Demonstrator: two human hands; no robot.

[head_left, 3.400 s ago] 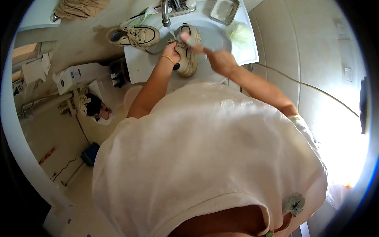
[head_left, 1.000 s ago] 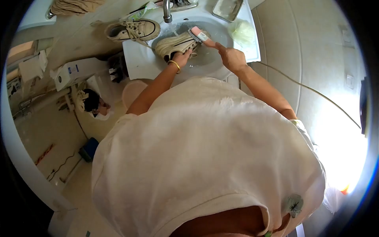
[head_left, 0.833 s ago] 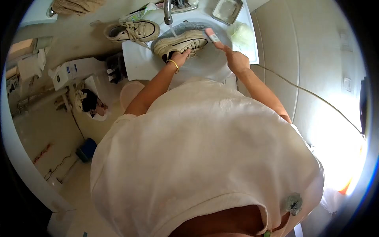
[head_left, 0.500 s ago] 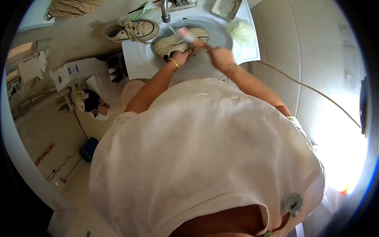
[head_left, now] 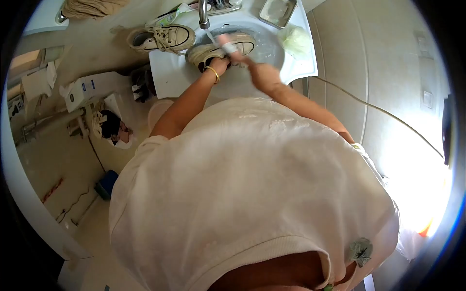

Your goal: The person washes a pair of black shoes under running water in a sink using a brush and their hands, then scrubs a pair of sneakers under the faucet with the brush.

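A cream sneaker (head_left: 204, 52) lies in the white sink basin (head_left: 272, 46), under the faucet (head_left: 204, 19), from which water runs. My left hand (head_left: 218, 65), with a gold bangle at its wrist, grips the shoe at its near side, by the dark opening. Closed round the handle of a pinkish scrub brush (head_left: 228, 44), my right hand (head_left: 264, 76) is over the basin's near right part. The brush head is blurred and lies against or just above the shoe. A second cream sneaker (head_left: 170, 38) with laces rests on the sink's left rim.
On the counter's right are a pale green plastic bag (head_left: 295, 41) and a metal soap dish (head_left: 277, 12). A toothpaste tube (head_left: 170, 17) lies behind the shoe at left. A hose (head_left: 369, 103) runs along the right tiled wall. A white box (head_left: 87, 92) stands at left.
My right hand has moved slightly left and down with the brush. The sneaker in the basin has tilted a little, and my left hand has shifted slightly left.
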